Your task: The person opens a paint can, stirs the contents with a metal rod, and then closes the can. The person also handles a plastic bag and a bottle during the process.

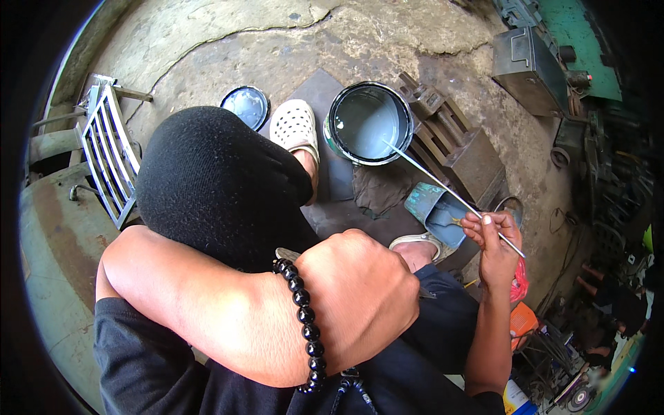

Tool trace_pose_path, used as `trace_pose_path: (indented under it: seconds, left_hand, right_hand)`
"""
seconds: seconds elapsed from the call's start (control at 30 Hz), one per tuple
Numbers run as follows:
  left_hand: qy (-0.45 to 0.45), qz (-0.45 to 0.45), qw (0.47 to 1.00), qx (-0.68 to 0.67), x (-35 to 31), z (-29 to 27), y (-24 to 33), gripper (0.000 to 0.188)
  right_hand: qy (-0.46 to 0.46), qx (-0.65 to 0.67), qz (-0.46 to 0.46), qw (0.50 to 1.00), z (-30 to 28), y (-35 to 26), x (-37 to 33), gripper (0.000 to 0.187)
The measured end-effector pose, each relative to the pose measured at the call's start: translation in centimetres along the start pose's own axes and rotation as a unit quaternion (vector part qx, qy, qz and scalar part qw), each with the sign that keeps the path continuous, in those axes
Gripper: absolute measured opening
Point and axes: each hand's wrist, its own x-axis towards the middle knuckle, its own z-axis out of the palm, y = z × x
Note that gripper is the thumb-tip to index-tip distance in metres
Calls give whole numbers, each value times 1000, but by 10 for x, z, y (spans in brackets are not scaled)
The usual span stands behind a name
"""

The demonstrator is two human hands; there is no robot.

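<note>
The left hand (360, 294), closed in a loose fist with a black bead bracelet (304, 325) at the wrist, rests on the knee; whether it grips anything is hidden. The right hand (494, 252) pinches one thin metal rod (443, 185) reaching into one round paint can (368, 123) of grey paint.

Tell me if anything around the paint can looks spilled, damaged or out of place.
The concrete floor is cracked behind the open paint can. The can's lid lies loose on the floor by a white clog. The right hand holds a thin rod slanting into the grey paint. No spill shows.
</note>
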Motion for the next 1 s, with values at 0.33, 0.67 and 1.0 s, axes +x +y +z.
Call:
trace_pose_path:
  seconds: [0.33,0.67,1.0]
  left_hand:
    - [-7,8,1000,9,1,-2,0,19]
    - [-15,-49,998,-21,3,1,2,18]
    - [-44,4,999,-27,7,-3,-4,17]
  right_hand:
    - [-191,-304,-301,883,20,-26,35,20]
    - [-343,-507,-406,678,7,-14,50,39]
    - [-360,-543,-418,634,-24,-39,14,39]
